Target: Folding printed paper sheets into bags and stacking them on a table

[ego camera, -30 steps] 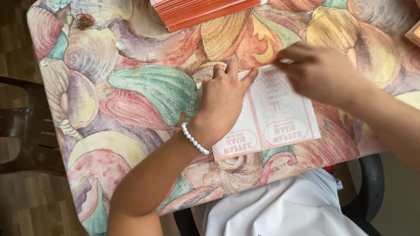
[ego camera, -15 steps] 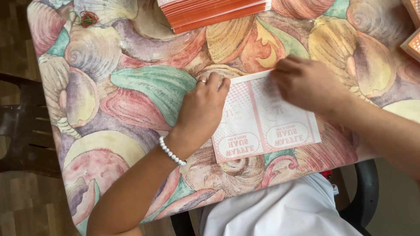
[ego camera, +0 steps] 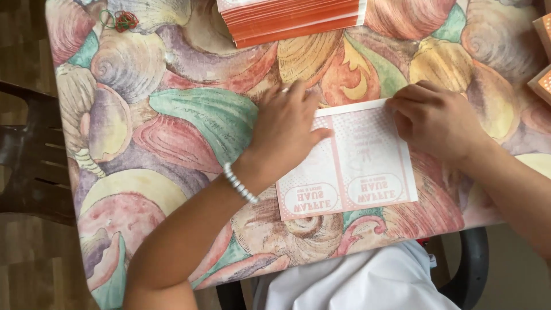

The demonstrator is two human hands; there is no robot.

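Note:
A flat white and pale orange paper sheet (ego camera: 367, 166), printed with two oval labels, lies on the shell-patterned tablecloth (ego camera: 189, 115) near the front edge. My left hand (ego camera: 287, 129), with a white bead bracelet on the wrist, presses flat on the sheet's left part. My right hand (ego camera: 433, 117) rests on the sheet's upper right corner with curled fingers, pinching or pressing its edge. A stack of orange sheets (ego camera: 290, 20) sits at the table's far edge.
Coloured rubber bands (ego camera: 119, 20) lie at the far left of the table. Orange boxes (ego camera: 542, 54) show at the right edge. A dark plastic chair (ego camera: 28, 161) stands left of the table, and a black chair arm (ego camera: 468, 270) is at lower right.
My left hand has slid from the sheet's left edge up onto it. My right hand has drawn to the upper right corner, and the sheet now lies flatter.

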